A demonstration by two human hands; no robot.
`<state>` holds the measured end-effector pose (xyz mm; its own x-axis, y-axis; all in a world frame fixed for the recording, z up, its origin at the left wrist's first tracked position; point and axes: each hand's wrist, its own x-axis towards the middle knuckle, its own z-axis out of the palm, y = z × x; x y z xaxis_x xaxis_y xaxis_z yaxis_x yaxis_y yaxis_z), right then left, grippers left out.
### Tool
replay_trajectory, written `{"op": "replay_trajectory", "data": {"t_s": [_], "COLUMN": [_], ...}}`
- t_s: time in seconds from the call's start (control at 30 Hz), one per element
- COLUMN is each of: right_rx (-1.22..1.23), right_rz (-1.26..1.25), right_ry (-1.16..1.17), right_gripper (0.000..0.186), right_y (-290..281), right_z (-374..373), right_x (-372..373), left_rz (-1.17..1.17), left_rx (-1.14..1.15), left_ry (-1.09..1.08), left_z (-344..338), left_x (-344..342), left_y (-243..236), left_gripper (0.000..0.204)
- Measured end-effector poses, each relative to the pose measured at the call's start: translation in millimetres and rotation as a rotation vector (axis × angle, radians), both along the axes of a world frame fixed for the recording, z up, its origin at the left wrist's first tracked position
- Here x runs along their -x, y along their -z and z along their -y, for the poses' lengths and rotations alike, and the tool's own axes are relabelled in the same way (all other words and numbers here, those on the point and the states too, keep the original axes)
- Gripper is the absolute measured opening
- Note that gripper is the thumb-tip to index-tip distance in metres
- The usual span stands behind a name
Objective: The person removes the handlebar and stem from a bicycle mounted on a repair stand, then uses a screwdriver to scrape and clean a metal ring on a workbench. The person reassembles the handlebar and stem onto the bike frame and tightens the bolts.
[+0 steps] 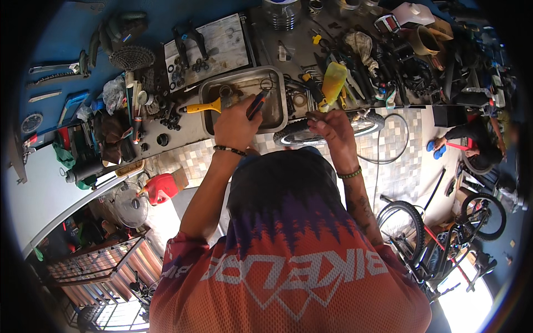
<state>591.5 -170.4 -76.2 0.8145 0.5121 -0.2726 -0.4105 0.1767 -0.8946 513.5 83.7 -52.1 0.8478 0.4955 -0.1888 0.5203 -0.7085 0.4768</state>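
Note:
My left hand (236, 123) reaches over a metal tray (282, 105) on the bench. Its fingers are closed round a tool with a black and orange handle (256, 106), whose working end is too small to make out. A thin ring (267, 84) shows near its tip, inside the tray. Beside that hand, a yellow-handled brush (202, 107) lies across the tray's left rim. Off the bench's front edge, my right hand (337, 133) pinches a small dark part (316, 115) between thumb and fingers. Just beyond it stands a bottle of yellow liquid (333, 81).
Pliers and other hand tools (363, 80) crowd the bench on the right. A stained white sheet (219, 41) with small rings lies behind the tray. Below the bench's edge is a bicycle wheel (369, 123). A person (472, 133) sits at far right, near a bicycle (438, 244).

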Motion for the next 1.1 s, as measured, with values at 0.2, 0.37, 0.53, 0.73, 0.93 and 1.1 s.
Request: {"op": "replay_trajectory", "data": {"t_s": [0.2,0.37,0.53,0.73,0.93,1.1], "right_rx": [-0.126,-0.302,-0.434,-0.531,-0.462,-0.549], "right_rz": [-0.211,-0.207,-0.158,-0.097,-0.078,-0.077], "right_ry": [-0.131,-0.149,-0.195,-0.254,-0.311,-0.35], "right_gripper": [0.028,0.056,0.074,0.077,0.084,0.076], "right_y": [4,-17,-32,-65,-76,-76], "right_z": [-2,-17,-21,-20,-15,-15], "right_x": [-3,-7,-14,-15,-18,-19], "left_rz": [-0.09,0.132,0.287,0.248,0.292,0.285], "left_rx": [-0.027,0.129,0.71,0.846,0.865,0.886], "left_ry": [0.08,0.089,-0.104,-0.01,-0.009,0.008], "left_z": [-15,-28,8,39,39,37], "left_x": [-3,-4,23,55,59,60], "left_y": [-15,-24,-94,-138,-136,-139], "left_gripper": [0.043,0.04,0.041,0.049,0.051,0.049]}}
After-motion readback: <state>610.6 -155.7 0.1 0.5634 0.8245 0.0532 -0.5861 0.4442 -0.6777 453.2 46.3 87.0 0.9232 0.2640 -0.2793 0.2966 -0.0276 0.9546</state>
